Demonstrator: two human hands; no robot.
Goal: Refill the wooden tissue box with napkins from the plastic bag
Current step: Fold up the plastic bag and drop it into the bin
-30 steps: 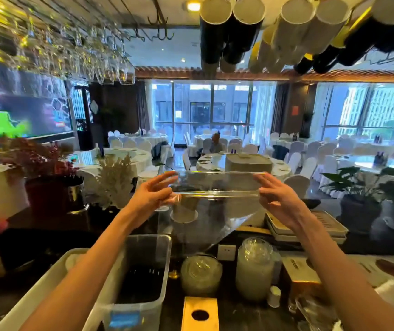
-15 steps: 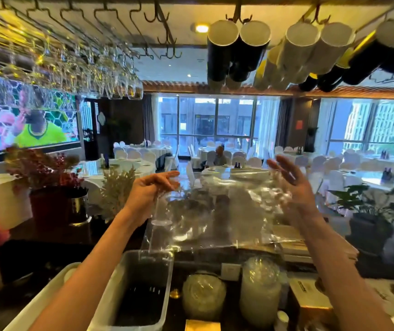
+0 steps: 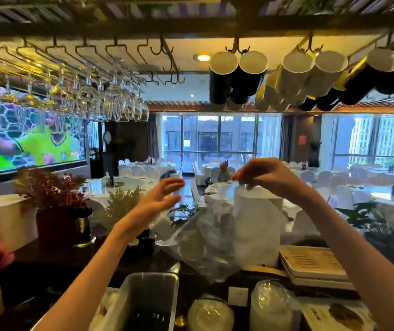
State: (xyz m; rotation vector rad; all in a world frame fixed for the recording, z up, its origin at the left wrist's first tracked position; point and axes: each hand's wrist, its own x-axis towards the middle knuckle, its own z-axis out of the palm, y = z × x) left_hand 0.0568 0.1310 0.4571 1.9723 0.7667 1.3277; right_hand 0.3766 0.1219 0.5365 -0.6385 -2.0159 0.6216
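My right hand (image 3: 262,176) is raised at centre right, its fingers pinched on the top edge of the clear plastic bag (image 3: 205,247). The crumpled bag hangs down from that hand over the bar counter. A tall white stack of napkins (image 3: 258,225) shows inside the bag, right below my right hand. At centre left my left hand (image 3: 161,199) is held up beside the bag with fingers apart and nothing in them. The wooden tissue box is out of view.
A clear plastic bin (image 3: 148,297) stands below the bag, with stacks of clear lids (image 3: 270,304) and stacked trays (image 3: 315,266) to its right. Mugs (image 3: 239,75) and wine glasses (image 3: 110,101) hang overhead. A dark-potted plant (image 3: 57,211) sits at left.
The view has tilted upward. My left hand has let go of the bag's top edge and opened. The bag now hangs from my right hand alone, which has moved right.
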